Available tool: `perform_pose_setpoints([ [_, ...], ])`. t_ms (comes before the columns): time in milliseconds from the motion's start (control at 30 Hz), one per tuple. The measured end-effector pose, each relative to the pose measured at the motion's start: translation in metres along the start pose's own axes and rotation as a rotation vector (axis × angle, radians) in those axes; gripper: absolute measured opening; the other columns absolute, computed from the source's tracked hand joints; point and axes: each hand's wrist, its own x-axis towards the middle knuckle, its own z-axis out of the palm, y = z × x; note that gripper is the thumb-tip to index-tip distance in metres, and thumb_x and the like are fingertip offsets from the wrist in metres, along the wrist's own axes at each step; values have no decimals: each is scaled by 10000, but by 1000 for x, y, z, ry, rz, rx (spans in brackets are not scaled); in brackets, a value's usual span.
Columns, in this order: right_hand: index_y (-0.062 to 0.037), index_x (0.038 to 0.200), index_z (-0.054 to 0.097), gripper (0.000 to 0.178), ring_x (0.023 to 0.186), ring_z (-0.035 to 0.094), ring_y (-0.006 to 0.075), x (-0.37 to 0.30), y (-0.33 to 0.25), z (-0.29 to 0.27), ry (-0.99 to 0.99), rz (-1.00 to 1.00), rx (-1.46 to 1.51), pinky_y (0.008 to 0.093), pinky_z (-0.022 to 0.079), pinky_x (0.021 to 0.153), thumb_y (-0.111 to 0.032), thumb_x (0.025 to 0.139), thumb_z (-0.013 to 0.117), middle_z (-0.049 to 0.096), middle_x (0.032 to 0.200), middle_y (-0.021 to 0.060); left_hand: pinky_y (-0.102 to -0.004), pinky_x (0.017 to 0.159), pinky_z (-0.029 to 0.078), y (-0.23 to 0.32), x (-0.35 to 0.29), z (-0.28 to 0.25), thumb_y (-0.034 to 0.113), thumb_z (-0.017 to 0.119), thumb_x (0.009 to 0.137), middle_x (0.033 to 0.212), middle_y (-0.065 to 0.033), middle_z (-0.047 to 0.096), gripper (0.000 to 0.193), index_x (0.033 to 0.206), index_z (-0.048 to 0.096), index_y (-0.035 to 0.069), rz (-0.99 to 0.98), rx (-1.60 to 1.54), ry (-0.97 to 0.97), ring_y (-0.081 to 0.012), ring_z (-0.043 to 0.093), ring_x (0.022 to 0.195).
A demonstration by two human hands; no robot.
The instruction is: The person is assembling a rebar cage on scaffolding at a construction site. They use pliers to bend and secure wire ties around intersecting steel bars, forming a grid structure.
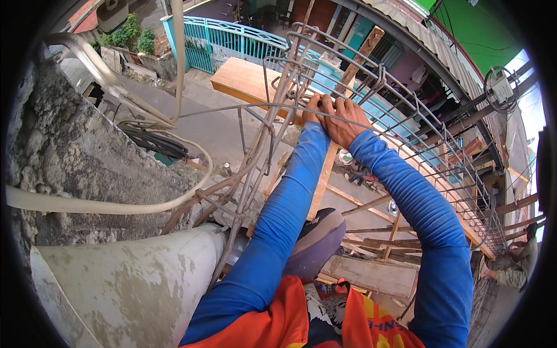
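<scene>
Both my hands are together at the joint where steel rebar columns meet a long rebar cage. My left hand is closed at the bars, its fingertips partly hidden. Beside it and partly over it, my right hand has its fingers curled down at the same spot; what they pinch is too small or covered to name. Upright rusty rebar with stirrups runs just left of my forearms. A thin steel rod crosses at my wrists.
A large grey pipe and a rough concrete wall stand close at left, with a beige hose across them. Wooden planks lie below me. Another person is at far right. A turquoise gate lines the street.
</scene>
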Motion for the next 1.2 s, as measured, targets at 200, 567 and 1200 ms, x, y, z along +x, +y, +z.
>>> perform_pose_setpoints([
  [200,7,1228,450,358,783,661,467,27,-23,-10,-257,397,427,507,552,622,-255,985,440,627,922,365,-328,702,560,11,-50,12,489,579,927,850,-74,663,405,861,615,91,89,-103,-114,-188,654,774],
  [567,-23,1096,557,331,872,629,294,-9,-17,54,-183,412,254,404,508,772,-312,985,441,641,1037,198,-369,750,510,-6,-50,9,345,521,1008,721,5,535,287,811,496,138,122,-206,-218,-180,548,700],
  [1200,0,1201,499,438,986,661,429,-7,-41,-4,-225,615,534,489,532,846,-377,1021,369,656,1076,281,-363,761,542,-10,-74,16,568,534,939,852,-72,604,460,920,544,109,105,-52,-57,-217,613,762],
])
